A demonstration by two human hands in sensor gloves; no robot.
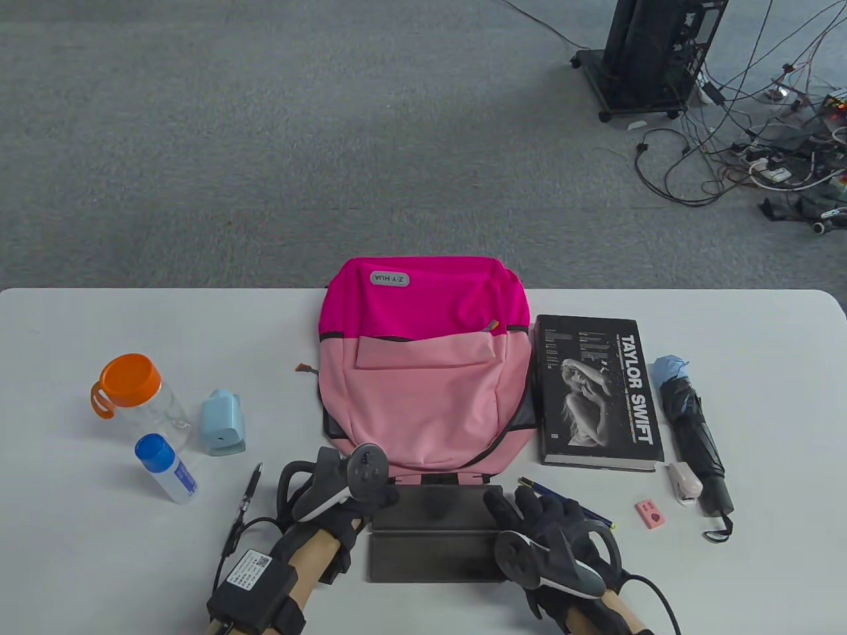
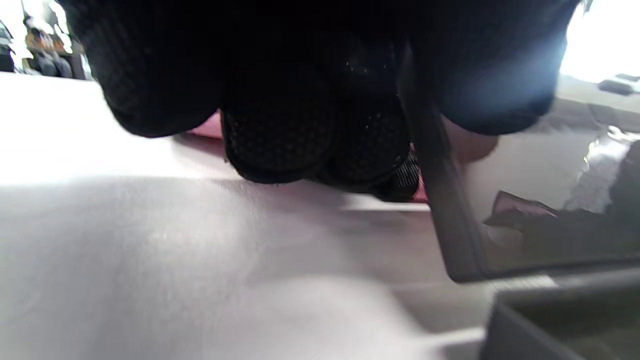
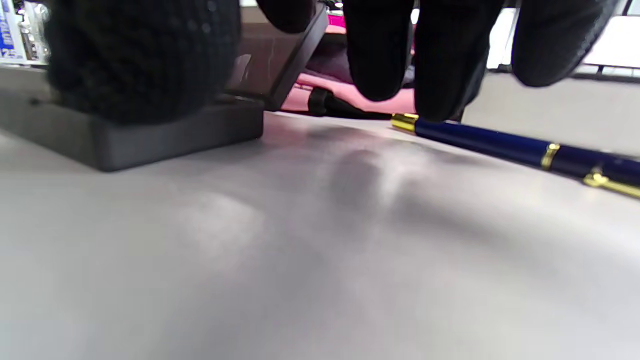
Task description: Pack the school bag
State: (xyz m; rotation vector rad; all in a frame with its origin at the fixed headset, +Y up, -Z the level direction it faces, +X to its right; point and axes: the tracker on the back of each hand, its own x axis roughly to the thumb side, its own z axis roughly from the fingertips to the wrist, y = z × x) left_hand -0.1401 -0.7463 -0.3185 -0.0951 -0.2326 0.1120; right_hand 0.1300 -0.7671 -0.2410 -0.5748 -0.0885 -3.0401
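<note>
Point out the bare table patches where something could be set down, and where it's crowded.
Bare: far-left table behind the orange-lidded bottle; the right end past the umbrella; the near-left corner. Crowded: around the backpack, the black case under both hands, book.

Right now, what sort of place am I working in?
Probably a lab or office set up for recording, not a classroom: a white table stands on grey carpet, with a black wheeled equipment stand and a tangle of cables and power strips on the floor beyond it.

L hand (image 1: 344, 493) fingers curled, R hand (image 1: 542, 522) fingers spread, both low
</note>
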